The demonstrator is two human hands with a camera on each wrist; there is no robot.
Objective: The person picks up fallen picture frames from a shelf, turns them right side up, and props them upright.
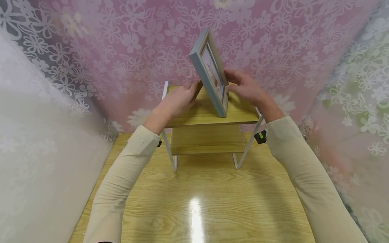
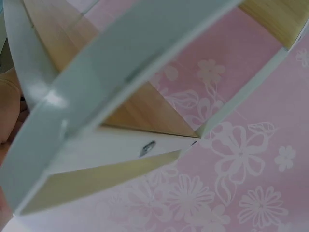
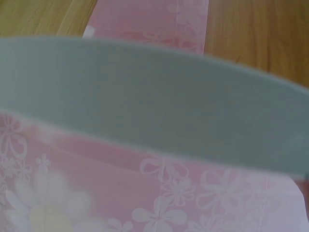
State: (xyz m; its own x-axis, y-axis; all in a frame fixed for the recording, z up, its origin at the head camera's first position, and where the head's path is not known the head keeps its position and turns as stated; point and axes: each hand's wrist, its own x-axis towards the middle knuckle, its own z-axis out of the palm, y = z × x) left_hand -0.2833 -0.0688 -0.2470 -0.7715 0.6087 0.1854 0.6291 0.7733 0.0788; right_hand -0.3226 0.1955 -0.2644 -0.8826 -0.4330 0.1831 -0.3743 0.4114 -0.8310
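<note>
A picture frame (image 1: pixel 209 77) with a pale blue-grey border stands on edge, turned sideways, its lower corner at the front of a small wooden tabletop (image 1: pixel 182 118). Behind it, my left hand (image 1: pixel 177 101) pinches a brown piece (image 1: pixel 198 89) that looks like the frame's back stand. My right hand (image 1: pixel 244 86) grips the opposite side edge, fingers and thumb at the border. In the left wrist view, part of the left hand (image 2: pixel 7 108) shows at the left edge, beside the table's white metal leg (image 2: pixel 120 48). A blurred pale metal bar (image 3: pixel 154 96) crosses the right wrist view.
The two-tier table has a lower wooden shelf (image 1: pixel 209 139) and white metal legs (image 1: pixel 168 148). It stands against a pink flowered wall (image 1: pixel 146 50) on a wood-grain floor (image 1: pixel 194 189). Pale side walls rise left (image 1: pixel 45 141) and right (image 1: pixel 358 114).
</note>
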